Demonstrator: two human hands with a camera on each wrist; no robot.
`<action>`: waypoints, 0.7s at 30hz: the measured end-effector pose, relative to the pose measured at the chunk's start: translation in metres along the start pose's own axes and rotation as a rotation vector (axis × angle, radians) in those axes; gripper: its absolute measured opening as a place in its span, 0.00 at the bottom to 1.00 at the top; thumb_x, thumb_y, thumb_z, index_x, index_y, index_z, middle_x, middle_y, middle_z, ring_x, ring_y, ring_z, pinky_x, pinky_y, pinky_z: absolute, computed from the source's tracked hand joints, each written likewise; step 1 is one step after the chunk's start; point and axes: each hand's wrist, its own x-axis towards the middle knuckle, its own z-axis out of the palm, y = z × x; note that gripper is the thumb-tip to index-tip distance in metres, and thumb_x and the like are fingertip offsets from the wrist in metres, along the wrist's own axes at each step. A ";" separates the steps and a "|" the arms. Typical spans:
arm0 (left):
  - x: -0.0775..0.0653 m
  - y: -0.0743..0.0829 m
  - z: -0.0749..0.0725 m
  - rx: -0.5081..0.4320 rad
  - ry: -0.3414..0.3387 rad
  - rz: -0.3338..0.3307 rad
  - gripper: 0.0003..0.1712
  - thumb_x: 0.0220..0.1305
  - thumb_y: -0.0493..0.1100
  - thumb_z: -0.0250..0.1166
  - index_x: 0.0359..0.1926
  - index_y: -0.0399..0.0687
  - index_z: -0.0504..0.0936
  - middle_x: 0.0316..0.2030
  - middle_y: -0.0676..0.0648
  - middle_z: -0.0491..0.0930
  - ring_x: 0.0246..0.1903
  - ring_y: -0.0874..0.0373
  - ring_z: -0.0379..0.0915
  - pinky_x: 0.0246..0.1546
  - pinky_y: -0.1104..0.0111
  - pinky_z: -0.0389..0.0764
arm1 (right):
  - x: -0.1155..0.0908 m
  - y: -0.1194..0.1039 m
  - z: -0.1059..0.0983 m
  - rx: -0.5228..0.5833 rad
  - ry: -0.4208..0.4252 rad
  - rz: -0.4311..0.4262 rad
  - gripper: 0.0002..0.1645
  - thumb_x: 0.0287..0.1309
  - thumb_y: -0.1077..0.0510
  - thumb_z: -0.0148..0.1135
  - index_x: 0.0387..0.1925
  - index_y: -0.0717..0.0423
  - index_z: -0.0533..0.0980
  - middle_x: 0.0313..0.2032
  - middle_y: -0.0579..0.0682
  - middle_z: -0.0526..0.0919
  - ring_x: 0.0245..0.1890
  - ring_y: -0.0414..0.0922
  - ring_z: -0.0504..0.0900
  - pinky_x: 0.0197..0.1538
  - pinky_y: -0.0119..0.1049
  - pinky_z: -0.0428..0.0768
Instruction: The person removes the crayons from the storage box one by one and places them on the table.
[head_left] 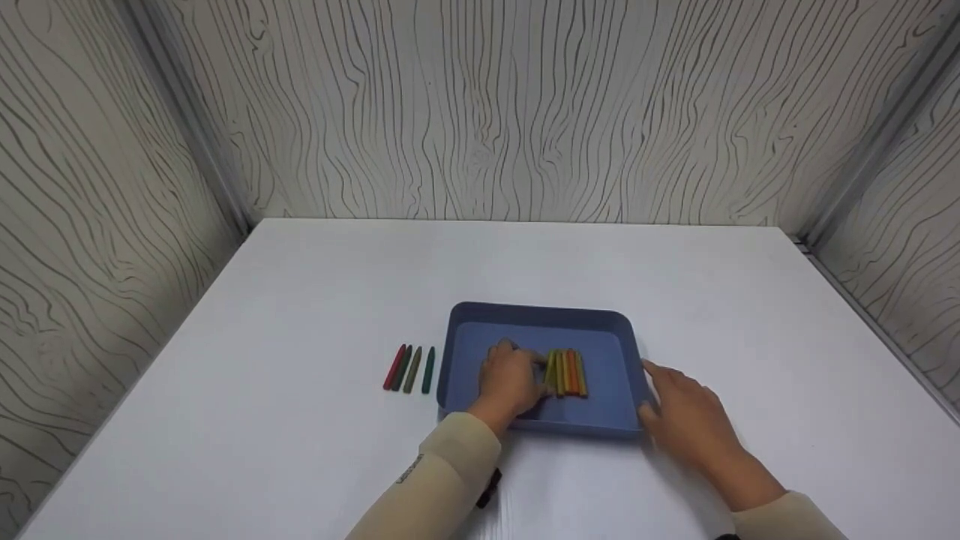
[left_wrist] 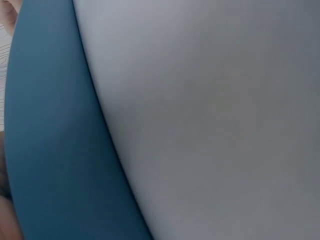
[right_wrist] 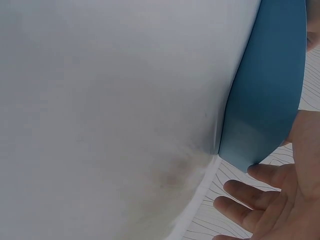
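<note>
A blue rectangular tray (head_left: 607, 352) rests on the table. Inside it, right of centre, several yellow-green and orange crayons (head_left: 571, 373) lie side by side. My left hand (head_left: 510, 380) reaches into the tray, thumb and forefinger at the leftmost yellow-green crayon (head_left: 551, 369), which leans slightly; they appear to pinch it. In the left wrist view the tray wall (left_wrist: 55, 125) hides most of that hand. My right hand (head_left: 690, 416) touches the tray's right side near the front corner. Its fingers (right_wrist: 250, 195) are spread and loosely extended in the right wrist view.
Left of the tray, a row of several crayons (head_left: 409, 369), red, dark green, olive and green, lies on the white table (head_left: 225, 420). Panels with a wood-grain pattern (head_left: 480, 112) stand behind the table and at both sides.
</note>
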 end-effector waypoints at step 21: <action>0.004 0.007 -0.001 -0.259 -0.036 -0.105 0.15 0.51 0.32 0.69 0.43 0.40 0.85 0.36 0.48 0.82 0.38 0.54 0.77 0.39 0.63 0.78 | 0.000 0.002 0.000 -0.003 0.014 -0.029 0.33 0.58 0.60 0.55 0.64 0.69 0.63 0.57 0.70 0.70 0.58 0.66 0.67 0.57 0.62 0.61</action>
